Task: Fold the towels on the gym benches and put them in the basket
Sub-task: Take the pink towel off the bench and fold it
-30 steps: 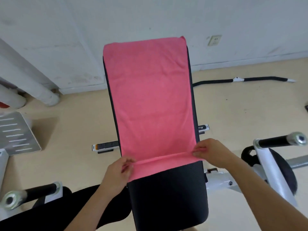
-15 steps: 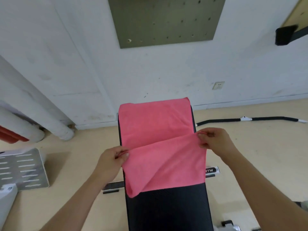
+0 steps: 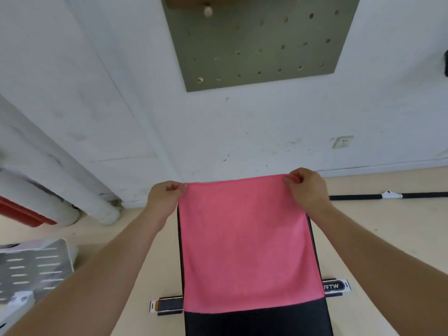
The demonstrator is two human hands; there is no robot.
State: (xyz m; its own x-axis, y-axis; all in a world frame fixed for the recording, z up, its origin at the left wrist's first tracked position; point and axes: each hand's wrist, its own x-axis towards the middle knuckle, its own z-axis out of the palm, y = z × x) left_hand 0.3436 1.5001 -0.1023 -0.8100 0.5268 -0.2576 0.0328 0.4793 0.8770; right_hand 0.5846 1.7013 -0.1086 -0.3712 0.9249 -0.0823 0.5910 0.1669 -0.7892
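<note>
**Pink towel: first fold, corners at far end of bench**

Left hand pinched the towel's far left corner between thumb and fingers. Right hand pinched the far right corner likewise. Pink towel lay stretched between the hands and ran back from them toward the person, flat on the black bench.

Judged step: halving fold, corners not yet released.

Next move calls for squaring the edges under both hands, letting go, then folding again. Basket not in view.
</note>
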